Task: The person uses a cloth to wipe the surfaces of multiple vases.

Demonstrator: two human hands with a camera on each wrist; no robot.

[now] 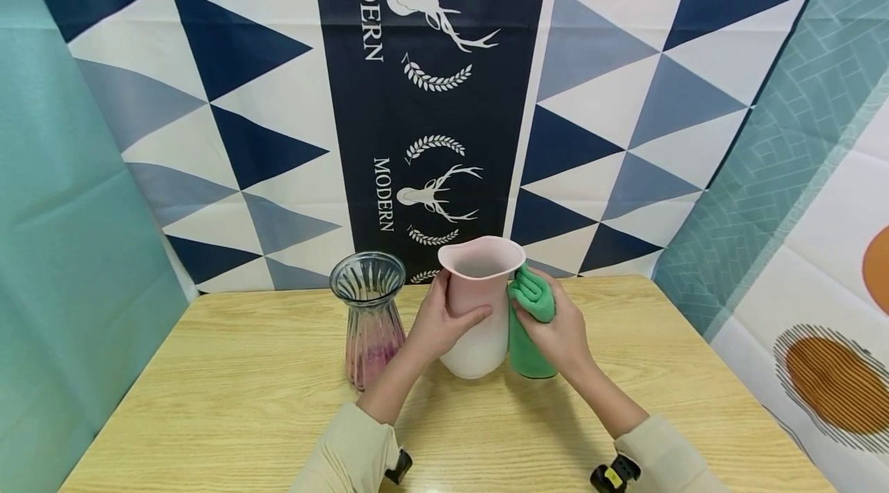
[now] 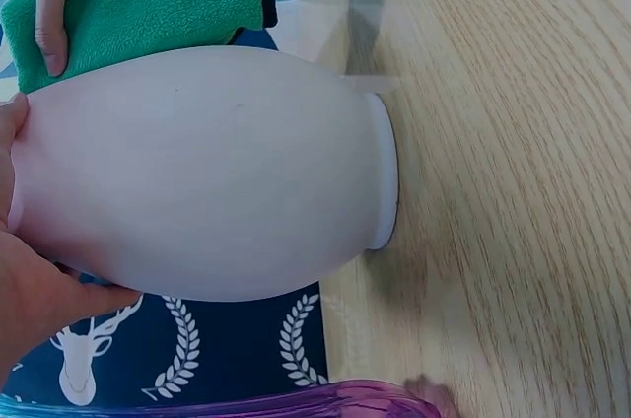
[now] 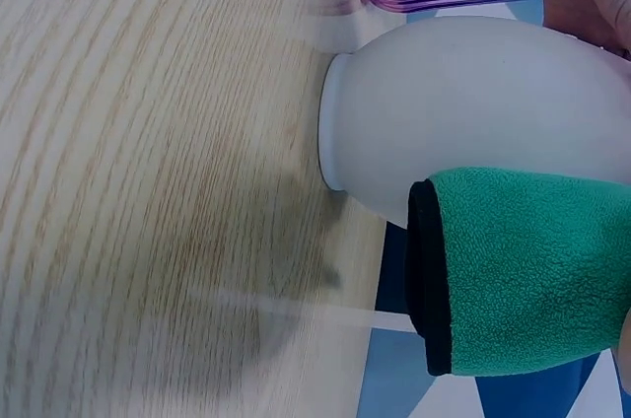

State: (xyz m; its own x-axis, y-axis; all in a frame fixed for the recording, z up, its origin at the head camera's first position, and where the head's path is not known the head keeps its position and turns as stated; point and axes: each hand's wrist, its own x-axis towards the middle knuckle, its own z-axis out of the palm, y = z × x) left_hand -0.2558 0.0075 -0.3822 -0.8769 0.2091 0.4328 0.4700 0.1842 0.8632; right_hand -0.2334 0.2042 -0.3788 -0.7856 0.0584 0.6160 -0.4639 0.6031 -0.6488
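1 white-pink vase [image 1: 479, 339] upright, person's left hand [image 1: 444, 323] wrapped round its neck, right hand [image 1: 561, 327] gripping 1 green cloth [image 1: 531, 358] at its right side; 1 glass vase [image 1: 364, 315] left of white-pink vase, lower part partly hidden by left forearm [image 1: 397, 385]

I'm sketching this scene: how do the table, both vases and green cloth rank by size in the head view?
Table
Pink-and-white vase and glass vase: too alike to rank
Green cloth
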